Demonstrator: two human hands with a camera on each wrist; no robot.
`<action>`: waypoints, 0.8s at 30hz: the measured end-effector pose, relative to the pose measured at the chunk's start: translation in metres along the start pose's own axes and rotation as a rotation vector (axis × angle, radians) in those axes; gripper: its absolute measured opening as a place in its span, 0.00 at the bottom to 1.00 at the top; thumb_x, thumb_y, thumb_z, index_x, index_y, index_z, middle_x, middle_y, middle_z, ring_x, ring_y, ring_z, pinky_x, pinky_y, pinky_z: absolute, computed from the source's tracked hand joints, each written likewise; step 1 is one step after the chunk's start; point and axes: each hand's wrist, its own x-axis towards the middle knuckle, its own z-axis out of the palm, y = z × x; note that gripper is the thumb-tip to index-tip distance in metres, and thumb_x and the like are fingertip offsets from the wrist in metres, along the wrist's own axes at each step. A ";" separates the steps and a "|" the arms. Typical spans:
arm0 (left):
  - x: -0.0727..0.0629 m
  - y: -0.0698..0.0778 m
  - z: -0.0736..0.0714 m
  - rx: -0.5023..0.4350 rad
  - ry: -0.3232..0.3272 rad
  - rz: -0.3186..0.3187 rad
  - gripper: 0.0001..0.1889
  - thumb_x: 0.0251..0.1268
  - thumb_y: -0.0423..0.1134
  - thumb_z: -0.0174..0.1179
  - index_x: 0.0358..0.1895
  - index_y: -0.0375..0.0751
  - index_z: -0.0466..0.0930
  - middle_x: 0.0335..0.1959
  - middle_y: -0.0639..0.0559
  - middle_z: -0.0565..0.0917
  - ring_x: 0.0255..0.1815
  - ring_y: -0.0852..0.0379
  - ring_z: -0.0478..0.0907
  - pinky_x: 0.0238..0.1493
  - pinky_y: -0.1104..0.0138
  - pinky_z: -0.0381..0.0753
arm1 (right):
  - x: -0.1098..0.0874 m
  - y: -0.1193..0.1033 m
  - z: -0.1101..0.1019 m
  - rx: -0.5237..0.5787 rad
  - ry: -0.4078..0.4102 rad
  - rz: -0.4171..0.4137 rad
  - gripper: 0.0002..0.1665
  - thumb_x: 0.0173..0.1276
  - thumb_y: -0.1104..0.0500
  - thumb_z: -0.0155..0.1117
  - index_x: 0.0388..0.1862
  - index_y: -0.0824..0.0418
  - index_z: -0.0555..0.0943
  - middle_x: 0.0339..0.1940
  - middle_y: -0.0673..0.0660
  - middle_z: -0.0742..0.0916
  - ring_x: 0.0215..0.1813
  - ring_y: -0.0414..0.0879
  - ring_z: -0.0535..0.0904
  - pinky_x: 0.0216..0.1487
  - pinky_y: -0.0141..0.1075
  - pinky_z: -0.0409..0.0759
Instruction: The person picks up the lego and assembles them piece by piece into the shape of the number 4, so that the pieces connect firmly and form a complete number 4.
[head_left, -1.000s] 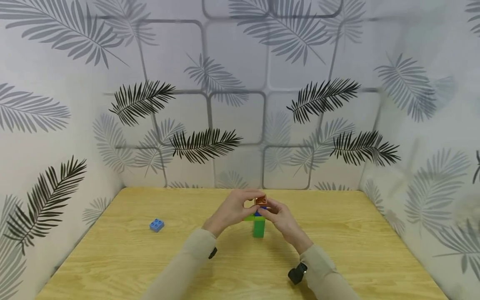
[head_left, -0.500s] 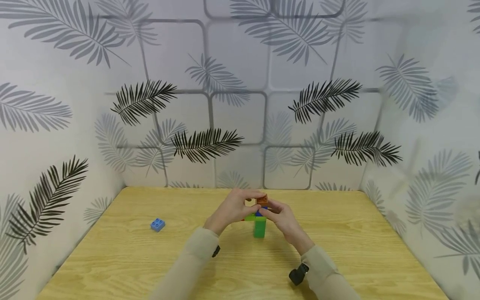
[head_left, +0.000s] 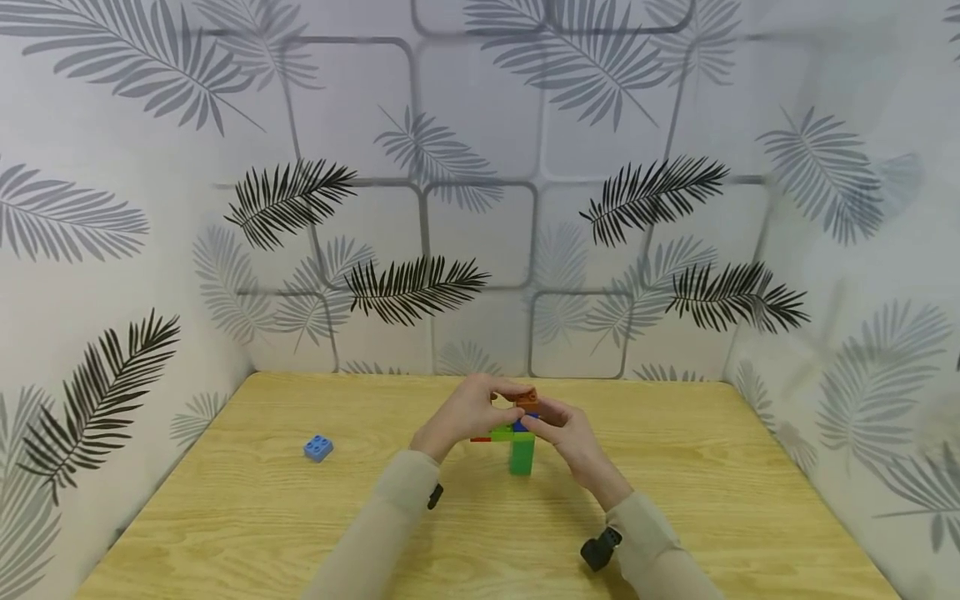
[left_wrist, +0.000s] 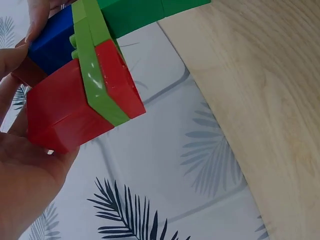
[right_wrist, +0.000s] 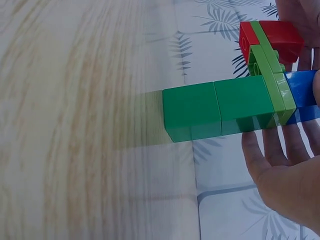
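A tower of toy building bricks stands on the wooden table. Two green bricks (right_wrist: 195, 110) form its base, with light green plates (right_wrist: 274, 70) above them reaching out to the left. Red bricks (left_wrist: 70, 107) sit over and under the plates' far end. A blue brick (left_wrist: 52, 40) tops the plates, and an orange-brown brick (head_left: 528, 402) is right over it. My left hand (head_left: 467, 418) pinches the orange-brown brick between thumb and fingers. My right hand (head_left: 564, 440) grips the tower at the blue brick, thumb in front and fingers behind.
A loose light blue brick (head_left: 318, 448) lies on the table (head_left: 247, 517) to the left. Behind the table rises a wall covering (head_left: 480, 233) with a leaf pattern. Both wrists carry small black cameras (head_left: 601, 550).
The orange-brown brick has turned between the left fingers, from showing its hollow side to showing its studs. Both hands stay at the tower. The head view has shifted slightly.
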 end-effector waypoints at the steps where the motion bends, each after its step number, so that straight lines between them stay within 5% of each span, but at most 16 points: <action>1: 0.000 -0.001 0.000 -0.008 0.002 0.005 0.18 0.66 0.40 0.64 0.59 0.53 0.82 0.52 0.58 0.86 0.51 0.58 0.80 0.50 0.60 0.79 | 0.000 0.000 -0.001 0.013 0.006 -0.008 0.29 0.69 0.52 0.66 0.68 0.58 0.75 0.62 0.58 0.82 0.61 0.47 0.78 0.67 0.47 0.72; 8: -0.002 -0.003 0.003 -0.012 0.042 0.047 0.19 0.66 0.40 0.64 0.60 0.54 0.81 0.48 0.61 0.87 0.42 0.66 0.79 0.36 0.70 0.76 | -0.001 -0.010 -0.001 0.042 0.070 -0.046 0.29 0.71 0.53 0.64 0.67 0.61 0.74 0.64 0.60 0.80 0.59 0.44 0.78 0.67 0.47 0.73; 17: -0.001 -0.007 0.008 0.046 0.088 0.112 0.19 0.66 0.41 0.63 0.60 0.56 0.82 0.47 0.61 0.87 0.40 0.67 0.79 0.34 0.71 0.75 | 0.003 -0.018 0.006 0.021 0.119 -0.037 0.28 0.68 0.49 0.66 0.62 0.63 0.78 0.61 0.60 0.81 0.61 0.51 0.78 0.68 0.50 0.72; 24: -0.001 -0.010 0.008 0.075 0.104 0.163 0.21 0.67 0.41 0.63 0.63 0.54 0.79 0.47 0.58 0.87 0.41 0.61 0.81 0.30 0.72 0.74 | 0.005 -0.017 0.005 0.027 0.089 -0.079 0.25 0.69 0.51 0.65 0.61 0.62 0.78 0.56 0.54 0.84 0.57 0.44 0.80 0.66 0.49 0.73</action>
